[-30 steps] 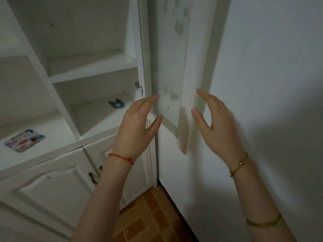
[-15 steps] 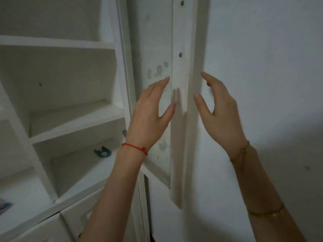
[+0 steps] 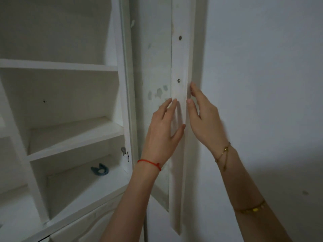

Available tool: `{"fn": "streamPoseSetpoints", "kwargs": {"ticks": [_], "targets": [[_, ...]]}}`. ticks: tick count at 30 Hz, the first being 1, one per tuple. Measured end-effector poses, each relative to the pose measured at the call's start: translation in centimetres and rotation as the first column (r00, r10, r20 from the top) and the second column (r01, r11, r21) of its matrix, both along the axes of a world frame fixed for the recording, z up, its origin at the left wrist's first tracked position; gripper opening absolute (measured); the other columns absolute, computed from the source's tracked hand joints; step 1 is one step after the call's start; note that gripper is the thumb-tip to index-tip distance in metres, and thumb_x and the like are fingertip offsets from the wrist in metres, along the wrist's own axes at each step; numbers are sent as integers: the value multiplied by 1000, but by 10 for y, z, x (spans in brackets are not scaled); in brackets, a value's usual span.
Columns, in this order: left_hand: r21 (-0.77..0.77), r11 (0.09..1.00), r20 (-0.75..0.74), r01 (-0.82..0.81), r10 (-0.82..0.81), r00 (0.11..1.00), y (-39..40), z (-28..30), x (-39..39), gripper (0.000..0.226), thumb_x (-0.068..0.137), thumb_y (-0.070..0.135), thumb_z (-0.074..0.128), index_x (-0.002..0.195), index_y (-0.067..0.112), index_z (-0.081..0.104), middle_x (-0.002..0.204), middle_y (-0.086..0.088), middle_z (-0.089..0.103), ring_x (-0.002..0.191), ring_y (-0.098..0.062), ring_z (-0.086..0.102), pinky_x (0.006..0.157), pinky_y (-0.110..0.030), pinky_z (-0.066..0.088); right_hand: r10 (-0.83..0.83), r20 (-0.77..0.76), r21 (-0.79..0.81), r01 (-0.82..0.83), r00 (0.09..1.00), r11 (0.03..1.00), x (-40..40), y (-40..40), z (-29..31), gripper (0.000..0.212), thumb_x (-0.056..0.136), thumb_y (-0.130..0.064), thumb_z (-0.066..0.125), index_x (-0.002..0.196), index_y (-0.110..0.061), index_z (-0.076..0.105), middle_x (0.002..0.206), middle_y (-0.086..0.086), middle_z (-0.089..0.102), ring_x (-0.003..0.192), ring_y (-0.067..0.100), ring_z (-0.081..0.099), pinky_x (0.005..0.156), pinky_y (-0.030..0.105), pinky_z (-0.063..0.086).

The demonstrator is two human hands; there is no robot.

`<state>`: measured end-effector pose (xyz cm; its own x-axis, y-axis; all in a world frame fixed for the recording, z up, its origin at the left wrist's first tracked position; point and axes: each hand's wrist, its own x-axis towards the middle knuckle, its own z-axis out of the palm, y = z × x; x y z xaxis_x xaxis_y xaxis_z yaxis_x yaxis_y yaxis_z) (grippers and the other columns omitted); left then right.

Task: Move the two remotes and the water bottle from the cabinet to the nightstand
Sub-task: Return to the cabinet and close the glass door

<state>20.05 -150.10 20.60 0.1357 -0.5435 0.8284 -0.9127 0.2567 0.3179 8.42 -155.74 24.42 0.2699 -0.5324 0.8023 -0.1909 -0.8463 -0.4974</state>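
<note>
A white cabinet (image 3: 66,67) with open shelves fills the left half of the view. Its glass door (image 3: 180,70) stands swung open, edge-on toward me, against the white wall. My left hand (image 3: 163,131) is spread flat on the inner face of the door's frame, holding nothing. My right hand (image 3: 203,119) curls its fingertips around the door's outer edge, thumb on the front. No remote, water bottle or nightstand shows anywhere in the view.
A small blue-grey clip-like object (image 3: 100,169) lies on the lower shelf. A hinge (image 3: 125,153) sits on the cabinet's side post. Closed lower doors (image 3: 90,222) are under the shelves. The bare white wall (image 3: 262,102) takes up the right side.
The view has tilted upward, losing the floor and the colourful mat. Both hands rose and closed in on the door's edge; the right fingers now wrap it.
</note>
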Motion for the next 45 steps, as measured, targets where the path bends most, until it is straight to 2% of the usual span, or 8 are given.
{"fn": "streamPoseSetpoints", "kwargs": {"ticks": [7, 12, 17, 22, 29, 34, 39, 45], "targets": [[-14, 1000, -7, 9, -9, 1000, -1, -4, -6, 67, 91, 22, 63, 150, 15, 33, 156, 1, 31, 143, -12, 32, 117, -18, 24, 31, -12, -42, -32, 999, 999, -3, 4, -1, 48, 104, -19, 39, 151, -11, 33, 155, 0, 39, 142, 9, 36, 113, 11, 24], [-39, 999, -53, 1, -3, 999, 8, -8, -6, 69, 90, 21, 65, 151, 13, 32, 157, 3, 32, 144, -9, 30, 118, -17, 22, 73, -8, -78, -74, 997, 994, 1, 13, -3, 49, 104, -19, 39, 151, -11, 32, 155, 1, 38, 144, 12, 34, 116, 23, 26], [-85, 995, -65, -50, 44, 997, 25, -12, -1, 72, 88, 19, 68, 150, 9, 32, 156, -2, 33, 146, -11, 29, 119, -28, 27, 132, -16, -120, -133, 991, 984, 8, 28, -6, 49, 104, -18, 39, 152, -13, 31, 156, -4, 36, 146, 8, 28, 118, 22, 24], [-115, 985, -58, -125, 119, 991, 51, -18, 13, 80, 85, 20, 73, 151, 9, 30, 156, -1, 33, 145, -9, 30, 119, -28, 28, 237, -36, -177, -240, 971, 954, 24, 46, -10, 49, 104, -13, 38, 152, -13, 30, 151, -15, 30, 146, 1, 22, 122, 29, 21], [-155, 962, -71, -227, 218, 973, 93, -22, 46, 79, 83, 10, 74, 150, 7, 32, 154, -3, 38, 143, -13, 35, 113, -38, 37, 408, -73, -248, -413, 910, 877, 65, 68, -16, 51, 102, -4, 39, 152, -6, 27, 159, 1, 30, 149, 10, 21, 124, 34, 17], [-166, 933, -66, -320, 313, 947, 124, -22, 71, 76, 82, 9, 74, 147, 7, 37, 150, -3, 44, 137, -16, 44, 110, -39, 42, 496, -179, -260, -527, 850, 809, 96, 80, -18, 58, 102, -2, 38, 155, -8, 16, 164, -1, 16, 151, 10, 13, 124, 40, 13], [-183, 866, -96, -466, 456, 885, 148, -24, 93, 68, 84, 10, 74, 144, 6, 43, 146, -5, 48, 130, -21, 52, 105, -41, 47, 576, -284, -215, -637, 766, 740, 132, 98, -23, 68, 101, -2, 38, 156, -12, 0, 165, -4, -8, 151, 5, -5, 124, 27, 6], [-171, 787, -126, -592, 579, 806, 169, -26, 133, 67, 86, 15, 73, 145, 11, 42, 144, -3, 50, 133, -16, 49, 111, -32, 41, 580, -291, -220, -643, 761, 734, 184, 108, -30, 70, 101, -8, 38, 156, -17, -5, 163, -10, -18, 149, 1, -10, 124, 39, 12]]}}
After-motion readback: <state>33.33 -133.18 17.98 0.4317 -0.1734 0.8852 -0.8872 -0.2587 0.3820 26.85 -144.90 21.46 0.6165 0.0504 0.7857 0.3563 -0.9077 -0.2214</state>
